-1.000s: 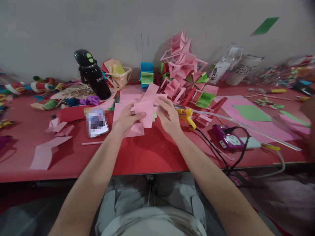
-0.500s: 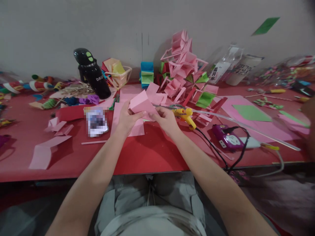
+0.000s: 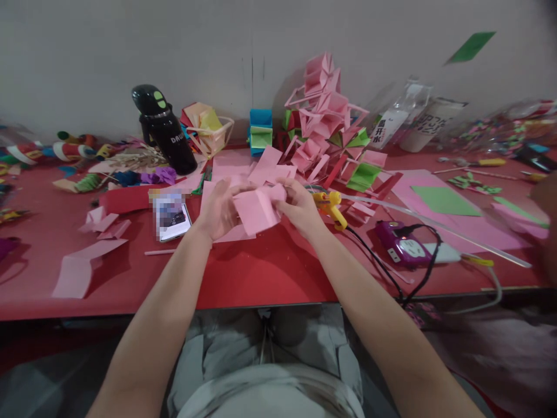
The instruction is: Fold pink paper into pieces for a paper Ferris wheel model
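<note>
A folded pink paper piece hangs between my hands above the red table, with creases across it. My right hand pinches its right edge between thumb and fingers. At its left edge is my left hand, smeared by motion, so its finger positions and any grip are unclear. Flat pink sheets lie under and behind the hands. Just right of my right hand rests a yellow glue gun.
Red table carries a phone and black bottle at left. Folded pink paper shapes are stacked behind. A purple box with cables lies at right; a person's part shows at the right edge.
The pink paper has turned and come lower, nearer the table's front. My left hand has shifted and blurred at its left edge; my right hand has risen slightly along the right edge.
</note>
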Demonstrator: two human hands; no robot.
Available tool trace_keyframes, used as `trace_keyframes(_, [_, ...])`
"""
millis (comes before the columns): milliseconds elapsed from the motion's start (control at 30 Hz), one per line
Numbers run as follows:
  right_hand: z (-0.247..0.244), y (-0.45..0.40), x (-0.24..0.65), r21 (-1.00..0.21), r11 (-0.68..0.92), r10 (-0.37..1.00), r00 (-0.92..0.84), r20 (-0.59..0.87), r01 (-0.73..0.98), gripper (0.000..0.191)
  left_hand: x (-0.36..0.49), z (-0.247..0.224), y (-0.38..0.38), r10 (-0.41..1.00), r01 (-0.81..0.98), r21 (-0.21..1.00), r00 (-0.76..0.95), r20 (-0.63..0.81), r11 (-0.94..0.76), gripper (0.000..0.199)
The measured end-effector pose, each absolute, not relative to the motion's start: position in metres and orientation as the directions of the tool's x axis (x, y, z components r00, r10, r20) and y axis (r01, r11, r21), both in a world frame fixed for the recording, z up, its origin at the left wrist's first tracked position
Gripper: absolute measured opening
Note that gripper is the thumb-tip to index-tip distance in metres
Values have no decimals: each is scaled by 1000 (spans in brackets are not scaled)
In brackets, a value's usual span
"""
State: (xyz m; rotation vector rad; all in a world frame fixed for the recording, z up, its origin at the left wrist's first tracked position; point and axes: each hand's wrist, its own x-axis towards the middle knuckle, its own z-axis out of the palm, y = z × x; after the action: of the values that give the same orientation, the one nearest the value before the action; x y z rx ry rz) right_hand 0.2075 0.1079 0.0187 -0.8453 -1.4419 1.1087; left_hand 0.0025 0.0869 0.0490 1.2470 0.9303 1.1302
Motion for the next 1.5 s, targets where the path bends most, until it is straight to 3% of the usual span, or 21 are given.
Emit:
trace_keyframes(133, [16,109,209,-935,355,913,-208,350,-12,61,5,43,89,941,-130,976,315,-127,175,52])
trace_keyframes(367, [15,110,208,-939,344,924,-170,342,-13,71,11,27,94,984,-34,999,179,-17,24,33])
trace_keyframes(533, [17,106,205,-952,307,932,-205,299,10,45,12,27,96,990,-63,998,143,20,-11,29])
trace_keyframes(900, [20,105,206,-953,304,924,-244,295,-2,37,11,24,97,980,30,983,86,180,-183,26])
trace_keyframes(1133, [17,108,207,-959,281,934,-223,278,-18,29,12,27,97,985,-129,984,100,139,-125,33])
trace_keyframes(1300, [14,108,207,-959,277,941,-186,282,-53,35,13,30,94,987,-145,983,96,128,-114,35])
trace_keyframes(1500, [14,107,207,-956,280,940,-177,292,-90,25,12,34,95,996,-209,977,62,60,-46,23])
